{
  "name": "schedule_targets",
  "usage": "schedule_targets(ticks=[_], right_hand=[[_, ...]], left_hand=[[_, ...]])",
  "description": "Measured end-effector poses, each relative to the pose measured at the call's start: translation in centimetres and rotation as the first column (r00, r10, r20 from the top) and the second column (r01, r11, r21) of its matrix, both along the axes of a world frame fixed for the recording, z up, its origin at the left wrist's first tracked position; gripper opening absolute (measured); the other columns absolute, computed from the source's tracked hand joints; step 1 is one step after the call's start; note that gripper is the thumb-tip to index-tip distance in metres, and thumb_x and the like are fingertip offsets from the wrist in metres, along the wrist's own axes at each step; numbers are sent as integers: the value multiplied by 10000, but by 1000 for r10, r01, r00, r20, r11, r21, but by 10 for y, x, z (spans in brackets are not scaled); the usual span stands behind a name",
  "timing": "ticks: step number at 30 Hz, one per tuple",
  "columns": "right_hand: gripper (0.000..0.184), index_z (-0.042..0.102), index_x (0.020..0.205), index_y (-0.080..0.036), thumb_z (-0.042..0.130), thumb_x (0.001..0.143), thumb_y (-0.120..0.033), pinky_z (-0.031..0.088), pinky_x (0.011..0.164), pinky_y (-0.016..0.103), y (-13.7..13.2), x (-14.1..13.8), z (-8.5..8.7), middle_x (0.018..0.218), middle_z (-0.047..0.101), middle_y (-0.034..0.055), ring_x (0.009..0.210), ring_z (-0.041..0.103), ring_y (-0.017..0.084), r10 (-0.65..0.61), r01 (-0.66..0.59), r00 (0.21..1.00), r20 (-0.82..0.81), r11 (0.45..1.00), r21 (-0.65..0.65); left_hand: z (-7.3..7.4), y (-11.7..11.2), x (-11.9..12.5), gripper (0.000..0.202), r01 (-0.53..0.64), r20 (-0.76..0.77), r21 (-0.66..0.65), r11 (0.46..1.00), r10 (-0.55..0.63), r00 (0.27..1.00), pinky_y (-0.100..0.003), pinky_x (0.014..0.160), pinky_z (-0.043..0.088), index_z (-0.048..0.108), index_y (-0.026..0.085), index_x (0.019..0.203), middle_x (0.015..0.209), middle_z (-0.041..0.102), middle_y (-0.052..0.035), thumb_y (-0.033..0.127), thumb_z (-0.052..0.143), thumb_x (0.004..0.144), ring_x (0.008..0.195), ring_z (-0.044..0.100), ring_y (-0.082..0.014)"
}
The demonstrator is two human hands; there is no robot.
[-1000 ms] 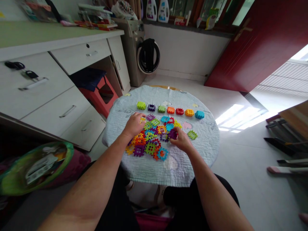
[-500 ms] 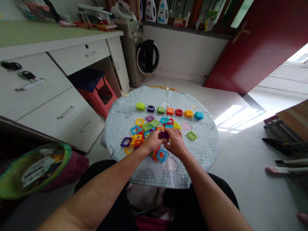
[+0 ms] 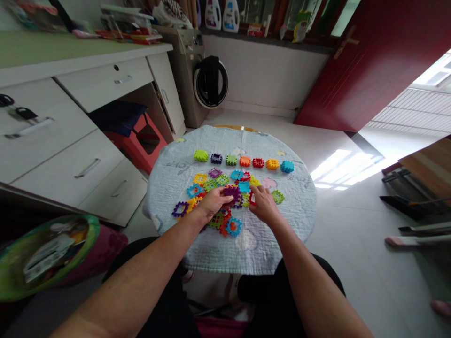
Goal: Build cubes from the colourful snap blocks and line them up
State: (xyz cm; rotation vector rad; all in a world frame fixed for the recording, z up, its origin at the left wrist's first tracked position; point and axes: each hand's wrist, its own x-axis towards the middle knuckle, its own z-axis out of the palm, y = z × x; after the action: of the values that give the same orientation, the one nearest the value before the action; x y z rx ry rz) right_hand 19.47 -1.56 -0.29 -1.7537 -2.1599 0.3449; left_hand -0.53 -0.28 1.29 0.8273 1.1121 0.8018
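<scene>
Purple notched plastic building pieces (image 3: 231,193) are in my left hand (image 3: 215,203), pinched between thumb and fingers above the pile. My right hand (image 3: 262,202) is closed at the pile's right side, its fingertips on a red square piece (image 3: 252,198). Around both hands lie loose notched pieces in several colours, among them a blue frame (image 3: 233,226), a dark purple frame (image 3: 180,209) and a light green piece (image 3: 278,196). Behind the pile stands a row of assembled blocks, from a lime block (image 3: 201,156) at the left to a blue block (image 3: 287,166) at the right.
A pale blue cloth (image 3: 211,256) covers the round table. Left of it are a red stool (image 3: 150,145), white drawers (image 3: 75,162) and a lined bin (image 3: 97,234). A washing machine (image 3: 183,70) with its door open stands behind.
My hands have moved apart. The left keeps the purple pieces, while the right has left them and come onto a red piece. The view has shifted slightly.
</scene>
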Motion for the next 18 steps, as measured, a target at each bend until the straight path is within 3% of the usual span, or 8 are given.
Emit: schedule_targets(ticks=[2, 6, 13, 16, 18], right_hand=[[701, 456, 1351, -213, 675, 686, -202, 410, 964, 555, -2, -1, -1, 1302, 501, 171, 1186, 474, 357, 29, -29, 999, -18, 1000, 2], [867, 290, 1461, -245, 724, 712, -296, 386, 1036, 524, -3, -14, -1, 1377, 467, 149, 1279, 444, 314, 258, -233, 930, -261, 965, 124], [504, 525, 1226, -218, 700, 754, -221, 494, 886, 417, -6, -32, 2, 1108, 641, 97, 993, 617, 234, 223, -194, 908, -355, 974, 114], [514, 531, 1211, -203, 692, 724, -170, 502, 867, 403, -5, -30, 3, 1101, 647, 101, 977, 627, 230, 196, -155, 903, -382, 978, 137], [538, 527, 1215, -197, 694, 706, -153, 502, 878, 410, -4, -28, 3, 1109, 649, 105, 995, 628, 237, 192, -146, 899, -392, 979, 145]], left_hand=[[2, 0, 0, 285, 11, -5, 6, 1000, -11, 1000, -275, 737, 555, 680, 142, 959, 908, 735, -37, 102, 736, 682, 707, 671, -121], [3, -3, 1, 286, 62, 9, 69, 996, -62, 998, -323, 822, 556, 679, 155, 965, 955, 738, -56, 153, 763, 691, 829, 685, -164], [-3, -3, 2, 318, 105, -62, 193, 976, -95, 994, -362, 856, 542, 627, 152, 977, 971, 720, -74, 193, 768, 695, 889, 682, -187], [1, -2, -2, 415, 209, -226, 348, 914, -135, 965, -388, 893, 531, 586, 173, 1089, 1091, 688, -94, 195, 750, 708, 965, 671, -202], [5, -1, -7, 512, 336, -409, 489, 805, -128, 903, -419, 978, 491, 565, 192, 1176, 1232, 631, -110, 174, 749, 698, 1096, 626, -228]])
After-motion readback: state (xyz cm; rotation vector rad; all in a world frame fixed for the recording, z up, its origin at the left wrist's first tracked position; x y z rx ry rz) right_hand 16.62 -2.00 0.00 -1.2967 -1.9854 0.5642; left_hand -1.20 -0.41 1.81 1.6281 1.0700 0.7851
